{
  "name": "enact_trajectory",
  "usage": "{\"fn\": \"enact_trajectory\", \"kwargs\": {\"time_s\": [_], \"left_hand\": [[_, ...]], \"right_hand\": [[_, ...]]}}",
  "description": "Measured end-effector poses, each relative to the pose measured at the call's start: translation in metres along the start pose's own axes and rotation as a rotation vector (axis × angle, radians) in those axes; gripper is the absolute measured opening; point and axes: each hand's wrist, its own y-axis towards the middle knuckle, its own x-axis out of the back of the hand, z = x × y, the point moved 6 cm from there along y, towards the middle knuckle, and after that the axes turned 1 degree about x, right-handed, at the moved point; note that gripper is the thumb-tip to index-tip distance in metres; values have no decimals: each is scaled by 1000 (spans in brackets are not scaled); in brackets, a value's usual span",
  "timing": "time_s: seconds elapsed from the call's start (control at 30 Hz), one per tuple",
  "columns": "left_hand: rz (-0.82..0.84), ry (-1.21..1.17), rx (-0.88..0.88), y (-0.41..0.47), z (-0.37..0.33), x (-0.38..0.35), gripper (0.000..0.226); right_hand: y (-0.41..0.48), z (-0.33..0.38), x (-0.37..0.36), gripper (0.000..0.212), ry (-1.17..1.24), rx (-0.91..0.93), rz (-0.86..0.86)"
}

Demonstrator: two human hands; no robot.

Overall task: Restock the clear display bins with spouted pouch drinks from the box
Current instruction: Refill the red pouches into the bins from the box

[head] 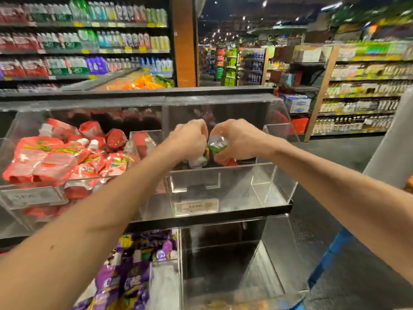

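Both my arms reach into the upper right clear bin (274,175). My left hand (190,136) grips a green, red and white spouted pouch (199,159) hanging down from its fingers. My right hand (237,139) grips another green and red pouch (220,145) just beside it. The two pouches nearly touch over the bin's dark floor. The upper left bin (13,130) holds several red spouted pouches (55,157). The box is not in view.
Below, a lower left bin holds purple pouches (134,271); the lower right bin (279,265) shows only its dark floor. A price label (196,206) sits on the upper bin's front. Drink shelves (85,41) stand behind, an aisle runs to the right, and a grey-clothed person (393,139) stands at the right edge.
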Motion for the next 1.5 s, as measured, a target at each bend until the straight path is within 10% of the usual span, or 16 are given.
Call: {"fn": "enact_trajectory", "kwargs": {"time_s": [0.2, 0.4, 0.6, 1.37, 1.5], "left_hand": [[345, 42, 217, 45, 27, -55, 25], [431, 3, 333, 60, 38, -88, 33], [602, 481, 215, 58, 53, -103, 44], [726, 425, 162, 61, 59, -102, 63], [473, 350, 152, 55, 48, -80, 57]], "right_hand": [[47, -22, -51, 37, -285, -3, 357], [66, -29, -82, 92, -363, 135, 388], [57, -31, -119, 46, -256, 76, 800], [74, -45, -124, 42, 93, -168, 700], [63, -33, -96, 40, -5, -63, 579]]}}
